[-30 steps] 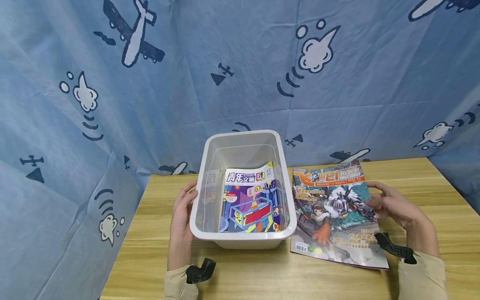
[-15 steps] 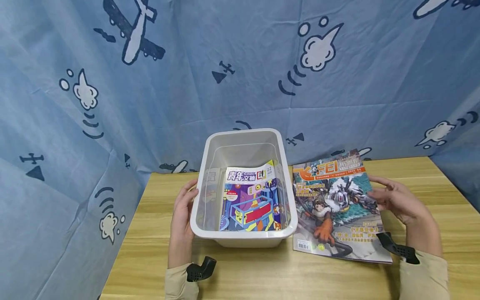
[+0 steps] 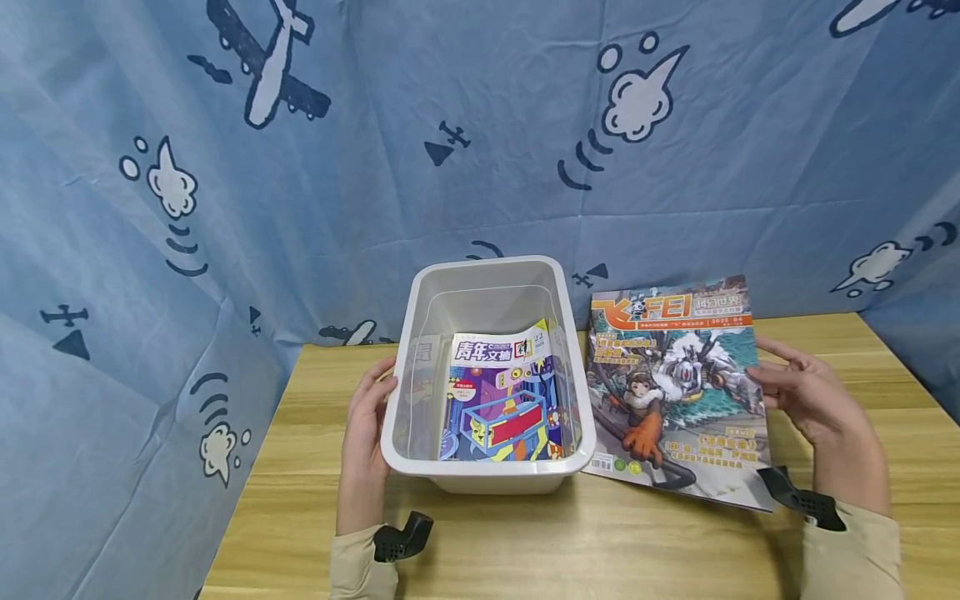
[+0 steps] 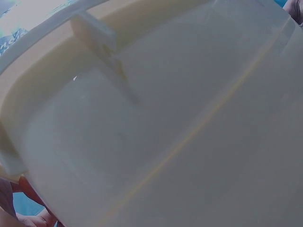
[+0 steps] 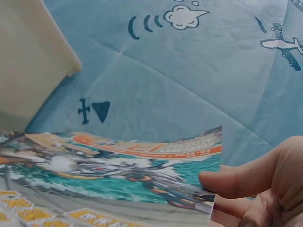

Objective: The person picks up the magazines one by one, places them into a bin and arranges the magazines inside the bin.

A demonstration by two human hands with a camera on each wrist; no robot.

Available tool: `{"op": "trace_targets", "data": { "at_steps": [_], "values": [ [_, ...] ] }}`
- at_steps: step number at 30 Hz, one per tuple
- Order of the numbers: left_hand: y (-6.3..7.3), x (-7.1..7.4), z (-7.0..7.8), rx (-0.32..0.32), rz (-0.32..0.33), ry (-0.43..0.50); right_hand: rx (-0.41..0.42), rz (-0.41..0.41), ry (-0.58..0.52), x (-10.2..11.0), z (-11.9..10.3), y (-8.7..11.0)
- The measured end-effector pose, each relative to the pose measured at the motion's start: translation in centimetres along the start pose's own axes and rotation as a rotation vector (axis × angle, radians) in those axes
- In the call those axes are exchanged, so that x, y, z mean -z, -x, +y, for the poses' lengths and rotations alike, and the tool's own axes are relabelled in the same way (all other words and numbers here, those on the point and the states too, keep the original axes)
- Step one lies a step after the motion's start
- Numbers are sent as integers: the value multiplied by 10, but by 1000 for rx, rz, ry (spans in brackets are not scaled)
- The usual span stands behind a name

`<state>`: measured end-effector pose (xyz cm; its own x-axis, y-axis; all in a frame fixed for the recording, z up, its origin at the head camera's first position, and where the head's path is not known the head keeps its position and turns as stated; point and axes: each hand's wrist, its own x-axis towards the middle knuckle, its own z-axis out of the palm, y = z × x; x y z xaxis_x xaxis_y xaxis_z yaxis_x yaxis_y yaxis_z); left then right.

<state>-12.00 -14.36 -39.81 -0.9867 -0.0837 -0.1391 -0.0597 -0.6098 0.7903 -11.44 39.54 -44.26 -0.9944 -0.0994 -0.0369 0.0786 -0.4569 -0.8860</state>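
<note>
A grey-white plastic bin (image 3: pixel 491 469) sits on the table. Inside it lies a magazine (image 3: pixel 498 404) with a purple cartoon cover. My left hand (image 3: pixel 367 425) is at the bin's left side, finger and thumb tips holding the rim. In the left wrist view the bin's outer wall (image 4: pixel 156 118) fills the picture. To the right of the bin is a second magazine (image 3: pixel 678 392), its cover showing a figure with an orange glove. My right hand (image 3: pixel 821 408) pinches this magazine's right edge, thumb on the cover and fingers beneath. The magazine's left edge comes right up to the bin.
A wooden table (image 3: pixel 510 550) extends under everything. Behind it hangs a blue curtain (image 3: pixel 480 125) printed with planes and clouds. Each wrist wears a black device (image 3: pixel 401 537). The curtain meets the table's back edge just beyond the bin.
The right hand has raised the orange-glove magazine and turned it a little; its top edge now stands higher against the curtain. The left hand and the bin hold their place.
</note>
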Motion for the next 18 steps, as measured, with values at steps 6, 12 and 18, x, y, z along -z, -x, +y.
{"op": "trace_targets", "data": {
  "at_steps": [6,12,18],
  "values": [
    [0,0,1,0,-4,7,49,3,-99,-4,-3,1],
    [-1,-1,2,-7,-8,4,103,7,-195,-7,-6,4],
    [-1,-2,3,-15,-5,-4,129,8,-258,-9,-9,6]
  ]
}}
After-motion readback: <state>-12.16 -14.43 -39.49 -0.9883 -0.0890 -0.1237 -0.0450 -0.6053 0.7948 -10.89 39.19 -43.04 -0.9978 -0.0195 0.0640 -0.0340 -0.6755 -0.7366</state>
